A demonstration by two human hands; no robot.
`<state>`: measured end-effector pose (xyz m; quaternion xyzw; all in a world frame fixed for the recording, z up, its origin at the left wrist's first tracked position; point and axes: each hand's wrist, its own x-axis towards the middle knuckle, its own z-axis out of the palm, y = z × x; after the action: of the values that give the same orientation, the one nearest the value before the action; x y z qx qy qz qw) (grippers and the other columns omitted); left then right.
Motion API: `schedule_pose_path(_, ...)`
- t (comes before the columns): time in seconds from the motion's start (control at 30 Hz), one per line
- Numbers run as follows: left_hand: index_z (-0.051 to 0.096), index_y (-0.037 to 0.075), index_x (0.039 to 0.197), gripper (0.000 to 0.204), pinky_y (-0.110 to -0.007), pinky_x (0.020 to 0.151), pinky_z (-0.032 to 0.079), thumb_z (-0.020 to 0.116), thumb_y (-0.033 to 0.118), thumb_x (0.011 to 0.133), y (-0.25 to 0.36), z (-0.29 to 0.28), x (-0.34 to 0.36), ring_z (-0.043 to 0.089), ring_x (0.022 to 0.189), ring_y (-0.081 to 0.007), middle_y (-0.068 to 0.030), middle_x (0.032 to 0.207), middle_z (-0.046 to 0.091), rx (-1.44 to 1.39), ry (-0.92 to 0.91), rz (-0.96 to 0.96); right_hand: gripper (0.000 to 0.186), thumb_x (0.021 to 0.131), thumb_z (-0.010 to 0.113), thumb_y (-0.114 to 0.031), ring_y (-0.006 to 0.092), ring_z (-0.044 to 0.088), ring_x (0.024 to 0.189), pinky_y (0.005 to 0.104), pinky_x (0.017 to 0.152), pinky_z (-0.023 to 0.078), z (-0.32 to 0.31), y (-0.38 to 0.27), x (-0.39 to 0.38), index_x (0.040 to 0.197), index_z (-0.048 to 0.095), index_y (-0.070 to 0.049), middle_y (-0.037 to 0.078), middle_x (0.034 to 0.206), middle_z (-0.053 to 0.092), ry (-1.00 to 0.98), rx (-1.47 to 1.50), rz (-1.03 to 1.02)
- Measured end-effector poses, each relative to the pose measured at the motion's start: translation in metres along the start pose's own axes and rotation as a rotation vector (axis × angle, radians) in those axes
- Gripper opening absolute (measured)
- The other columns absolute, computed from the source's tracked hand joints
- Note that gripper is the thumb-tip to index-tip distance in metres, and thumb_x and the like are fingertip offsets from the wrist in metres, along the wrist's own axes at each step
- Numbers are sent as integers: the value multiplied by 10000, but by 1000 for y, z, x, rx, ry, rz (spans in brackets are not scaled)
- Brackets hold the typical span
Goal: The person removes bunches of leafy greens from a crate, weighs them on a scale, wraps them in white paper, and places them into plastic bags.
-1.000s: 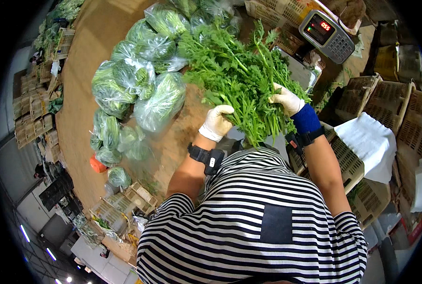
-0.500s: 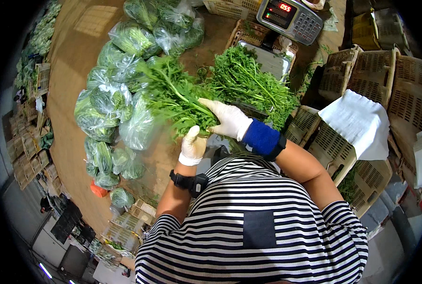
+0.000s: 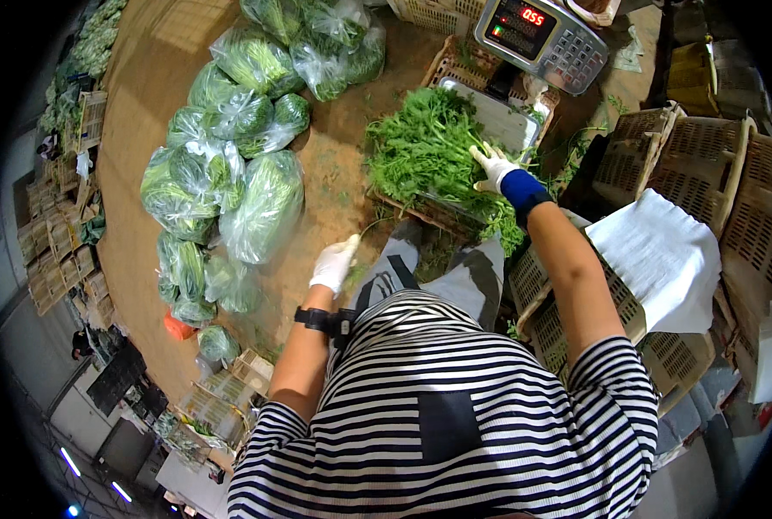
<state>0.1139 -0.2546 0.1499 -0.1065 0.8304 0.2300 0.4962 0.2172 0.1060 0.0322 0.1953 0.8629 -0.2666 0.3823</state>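
A pile of leafy greens (image 3: 420, 147) lies heaped over the metal pan (image 3: 514, 123) of a weighing scale (image 3: 541, 43) with a lit display. My right hand (image 3: 491, 171), in a white glove with a blue cuff, is spread on the greens at their right side, fingers apart. Lower and to the left, my left hand (image 3: 336, 263), also gloved, is closed at the fingertips on a thin green stem (image 3: 372, 224). A plastic basket (image 3: 451, 59) shows around and under the scale pan.
Plastic bags of greens (image 3: 260, 208) line the left of the brown floor (image 3: 131, 251), beside an orange object (image 3: 178, 325). Slatted crates (image 3: 697, 173) and a white cloth (image 3: 654, 255) occupy the right. More crates (image 3: 53, 233) stand at the far left; my trousered legs (image 3: 465, 277) show below the pile.
The bunch of greens both hands held has gone down onto the pile at the scale. My right hand has moved up and right and spread; my left has drawn down and left.
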Motion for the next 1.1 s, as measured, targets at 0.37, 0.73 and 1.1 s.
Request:
schedule_pose_path(0.37,635,24,969,309,-220,528,388,544,288,836,-89,-61,15,596,687,-117,-37,825,627,-323,256,39,536,779,614,-235,331,383,1199,370,994,311,46,49,9,1274,422,-156,157,1333,372,614,567,-233)
schedule_pose_path(0.73,571,6,1101,357,-201,648,413,549,270,863,-77,-67,-5,549,762,-86,-31,931,617,-340,308,162,260,802,596,-219,280,571,898,328,815,449,60,-13,-63,1034,590,-104,142,993,592,738,795,-106)
schedule_pose_path(1.1,543,-9,1140,376,-246,825,419,534,252,869,-111,-93,-2,552,950,-140,-95,1079,595,-187,258,305,736,800,582,-100,303,346,1242,334,995,318,222,-13,-7,1394,155,-180,134,1396,284,-95,675,-42)
